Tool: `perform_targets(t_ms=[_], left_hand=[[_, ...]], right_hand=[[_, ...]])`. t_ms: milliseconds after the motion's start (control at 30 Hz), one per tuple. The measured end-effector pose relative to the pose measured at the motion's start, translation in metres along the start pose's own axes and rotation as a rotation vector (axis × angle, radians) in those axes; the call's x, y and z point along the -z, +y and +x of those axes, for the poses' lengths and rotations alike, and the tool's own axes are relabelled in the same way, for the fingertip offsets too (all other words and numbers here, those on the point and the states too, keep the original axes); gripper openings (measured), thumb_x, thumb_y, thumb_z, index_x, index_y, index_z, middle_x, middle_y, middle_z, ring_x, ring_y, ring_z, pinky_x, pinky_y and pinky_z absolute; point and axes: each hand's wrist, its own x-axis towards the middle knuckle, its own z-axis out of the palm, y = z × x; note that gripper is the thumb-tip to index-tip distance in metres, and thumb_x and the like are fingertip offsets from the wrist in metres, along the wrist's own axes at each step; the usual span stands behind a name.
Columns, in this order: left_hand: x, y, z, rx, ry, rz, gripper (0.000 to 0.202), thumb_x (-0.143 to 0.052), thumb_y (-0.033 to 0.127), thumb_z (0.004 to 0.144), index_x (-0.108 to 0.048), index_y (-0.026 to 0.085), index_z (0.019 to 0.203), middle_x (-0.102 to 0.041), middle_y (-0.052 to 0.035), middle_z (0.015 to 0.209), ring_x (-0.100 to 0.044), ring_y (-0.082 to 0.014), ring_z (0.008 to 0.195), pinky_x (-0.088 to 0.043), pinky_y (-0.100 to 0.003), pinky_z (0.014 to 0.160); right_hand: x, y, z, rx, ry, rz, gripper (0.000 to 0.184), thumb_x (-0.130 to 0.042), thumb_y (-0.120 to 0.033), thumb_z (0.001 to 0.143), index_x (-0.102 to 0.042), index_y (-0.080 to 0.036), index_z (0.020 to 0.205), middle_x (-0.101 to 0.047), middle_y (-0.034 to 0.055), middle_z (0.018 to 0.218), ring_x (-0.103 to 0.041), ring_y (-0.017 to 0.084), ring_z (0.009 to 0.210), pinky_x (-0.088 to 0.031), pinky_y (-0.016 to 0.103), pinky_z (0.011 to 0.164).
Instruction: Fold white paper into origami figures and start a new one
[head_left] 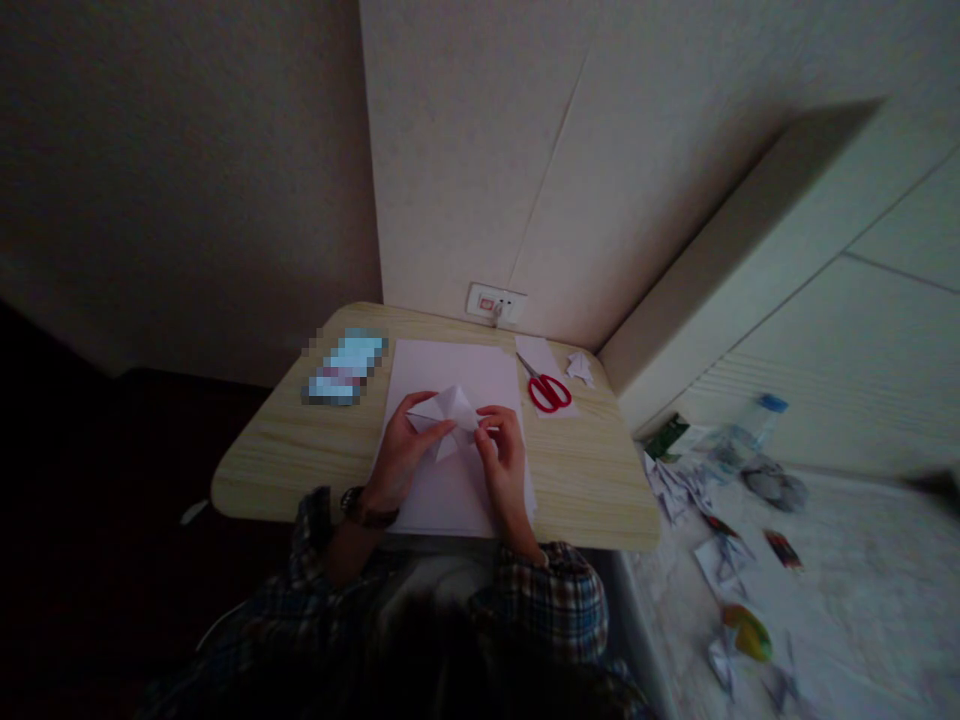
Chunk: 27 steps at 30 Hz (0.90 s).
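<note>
In the head view, the folded paper [457,402] is held just above the paper stack [450,505], which lies on the surface [592,480]. The left hand [411,440] grips its left side, thumb on top; the right hand [504,450] pinches its right edge. Left of the stack lies a phone [346,370]; right of it, red-handled scissors [550,394] rest partly on a paper strip [534,352], near a small folded scrap [580,369].

Folded sheet [454,406] over paper stack [450,500], prob. phone [346,368] L, scissors [535,379] R.
</note>
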Motion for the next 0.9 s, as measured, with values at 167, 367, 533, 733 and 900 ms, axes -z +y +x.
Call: perform_targets(t_ms=[167, 367, 533, 733, 900], left_hand=[[0.0000, -0.0001, 0.0001, -0.007, 0.031, 0.048, 0.055, -0.079, 0.024, 0.056, -0.053, 0.018, 0.105, -0.066, 0.0025, 0.078, -0.060, -0.0128, 0.068, -0.045, -0.022, 0.062], [0.0007, -0.0010, 0.0004, -0.003, 0.021, 0.040, 0.051, -0.078, 0.024, 0.058, -0.053, 0.018, 0.102, -0.066, 0.0019, 0.080, -0.061, -0.0126, 0.069, -0.045, -0.022, 0.063], [0.0004, -0.0019, 0.0006, -0.006, 0.036, 0.037, 0.052, -0.079, 0.024, 0.056, -0.055, 0.018, 0.101, -0.067, 0.0016, 0.082, -0.061, -0.0130, 0.071, -0.046, -0.022, 0.066], [0.0002, 0.0008, -0.0012, 0.013, -0.002, -0.012, 0.052, -0.078, 0.024, 0.058, -0.054, 0.019, 0.104, -0.069, 0.0010, 0.082, -0.063, -0.0131, 0.071, -0.047, -0.023, 0.066], [0.0016, -0.0002, 0.0005, -0.003, 0.010, -0.058, 0.051, -0.078, 0.020, 0.059, -0.054, 0.019, 0.104, -0.068, 0.0014, 0.085, -0.062, -0.0121, 0.074, -0.047, -0.022, 0.069]], right_hand=[[0.0011, -0.0008, 0.0022, -0.002, 0.048, -0.077, 0.011, -0.056, -0.023, 0.081, -0.056, -0.020, 0.072, -0.056, 0.0035, 0.095, -0.053, 0.017, 0.093, -0.042, 0.029, 0.078], [0.0000, -0.0036, 0.0023, -0.070, 0.044, -0.063, 0.014, -0.055, -0.026, 0.082, -0.054, -0.019, 0.070, -0.059, 0.0026, 0.087, -0.055, 0.017, 0.084, -0.043, 0.030, 0.077], [-0.0006, 0.0004, 0.0011, -0.109, 0.046, -0.049, 0.014, -0.055, -0.029, 0.083, -0.055, -0.019, 0.073, -0.061, 0.0021, 0.082, -0.057, 0.017, 0.080, -0.044, 0.030, 0.075], [-0.0003, 0.0034, 0.0002, -0.097, 0.047, -0.043, 0.012, -0.056, -0.031, 0.084, -0.057, -0.019, 0.079, -0.059, 0.0003, 0.078, -0.055, 0.015, 0.075, -0.044, 0.028, 0.072], [-0.0003, 0.0047, 0.0006, -0.111, 0.056, 0.009, 0.010, -0.057, -0.030, 0.083, -0.057, -0.019, 0.083, -0.060, 0.0006, 0.082, -0.056, 0.015, 0.078, -0.045, 0.028, 0.074]])
